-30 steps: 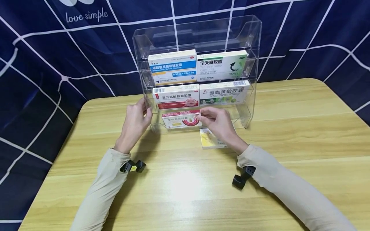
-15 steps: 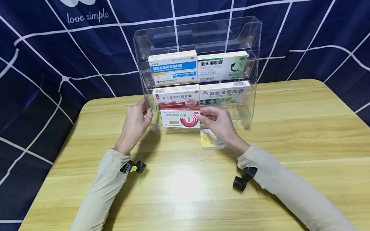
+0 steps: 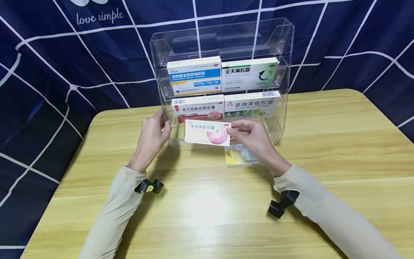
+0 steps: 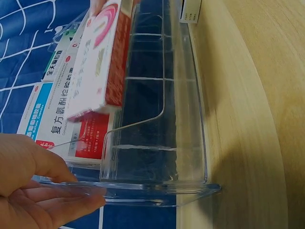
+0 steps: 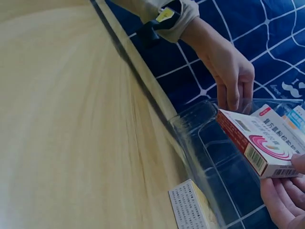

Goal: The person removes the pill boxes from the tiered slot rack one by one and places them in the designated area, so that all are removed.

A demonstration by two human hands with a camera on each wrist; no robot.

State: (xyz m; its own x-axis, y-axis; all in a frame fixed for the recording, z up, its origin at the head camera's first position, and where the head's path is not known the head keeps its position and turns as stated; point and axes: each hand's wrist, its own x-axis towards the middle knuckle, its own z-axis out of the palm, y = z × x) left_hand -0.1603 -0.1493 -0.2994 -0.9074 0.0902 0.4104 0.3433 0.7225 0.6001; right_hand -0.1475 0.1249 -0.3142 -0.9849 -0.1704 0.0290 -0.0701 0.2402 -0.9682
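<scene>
Left hand [image 3: 152, 135] grips the rack's [image 3: 223, 41] left wall. Pink box [image 3: 205, 133] sits before the rack's lowest tier, right end pinched by right hand [image 3: 258, 142]. Probably light, stiff, slick, crushable card; best held lightly by its ends.

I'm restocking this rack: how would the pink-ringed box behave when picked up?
The pink-ringed box seems stiff, looking straight though the right hand holds only one end. That small grip suggests it's light. Its flat sides make rolling unlikely.
</scene>
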